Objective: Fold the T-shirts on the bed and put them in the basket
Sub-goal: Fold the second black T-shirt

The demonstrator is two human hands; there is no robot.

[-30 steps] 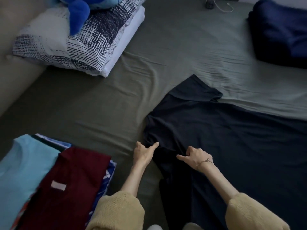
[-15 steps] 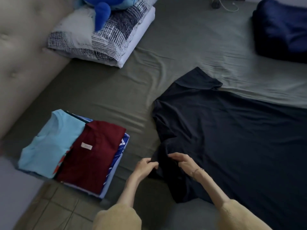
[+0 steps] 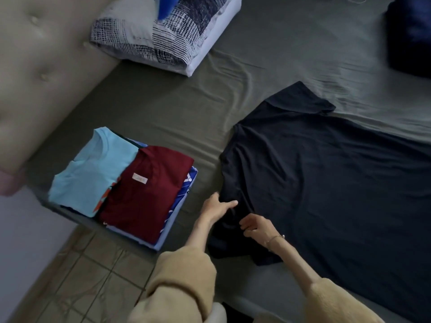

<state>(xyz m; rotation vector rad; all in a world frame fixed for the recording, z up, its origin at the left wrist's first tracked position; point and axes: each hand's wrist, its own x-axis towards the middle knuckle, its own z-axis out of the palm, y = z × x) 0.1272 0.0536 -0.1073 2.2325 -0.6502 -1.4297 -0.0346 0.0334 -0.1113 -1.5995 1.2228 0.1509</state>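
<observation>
a person in tan sleeves leans over the near edge of the bed [image 3: 163, 117], both hands on a dark t-shirt [image 3: 326, 183] spread flat on the grey-green sheet. the left hand [image 3: 215, 207] pinches the cloth near the collar end of the shirt, thumb and fingers closed on a fold; the right hand [image 3: 256, 227], a thin bracelet at its wrist, has its fingers curled on the fabric just beside it, apparently gathering the near sleeve. judging by how things lie, this shirt is only at its first fold, sleeves still out and body unfolded. just to the left, near the bed's corner, sits a stack of folded shirts [image 3: 126, 187], a maroon one and a light blue one on top, so part of the folding looks done. none has gone into a basket, and no basket shows anywhere in view. the shirt's far end runs off the right edge of the picture. farther back lie a patterned pillow [image 3: 163, 36] with something blue on it, cut off at the top, and a dark blue bundle [image 3: 410, 36] at the far right, too dim to identify.
</observation>
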